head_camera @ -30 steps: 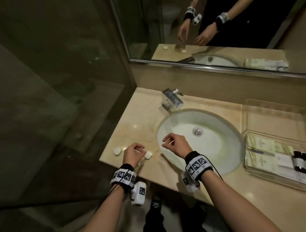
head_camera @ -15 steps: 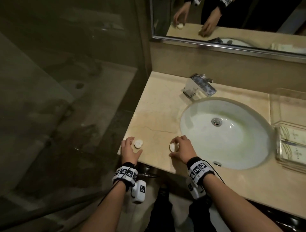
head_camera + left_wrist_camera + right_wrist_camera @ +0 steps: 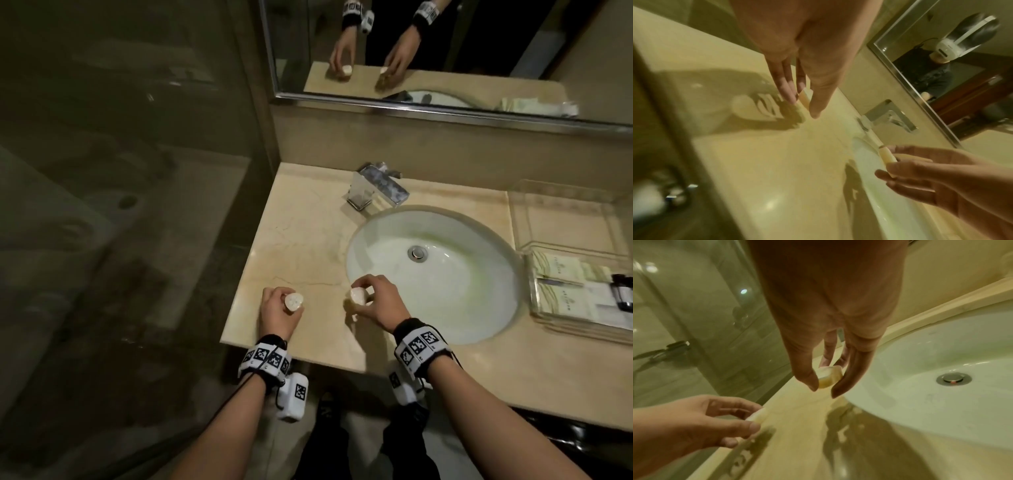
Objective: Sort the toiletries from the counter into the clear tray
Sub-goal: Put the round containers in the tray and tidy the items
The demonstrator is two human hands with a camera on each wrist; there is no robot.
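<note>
My left hand [image 3: 279,310] pinches a small round white soap [image 3: 294,302] just above the counter's front left corner; the left wrist view shows the same soap [image 3: 806,97] between thumb and fingers. My right hand [image 3: 371,301] pinches a second round white soap [image 3: 358,296] beside the sink's left rim, seen also as a soap [image 3: 829,376] held by the fingertips in the right wrist view. The clear tray [image 3: 561,212] stands at the counter's far right, holding flat pale packets [image 3: 561,270] and a small dark bottle [image 3: 624,291].
A white oval sink [image 3: 435,274] fills the counter's middle, with a chrome faucet [image 3: 376,188] behind it. A glass shower wall [image 3: 137,205] borders the counter on the left. A mirror [image 3: 445,44] hangs above. The beige counter [image 3: 301,233] lies between faucet and hands.
Both hands reached down to the counter, each closed on a round soap, and now hold them lifted slightly. The head view shifted left and down, then steadied.
</note>
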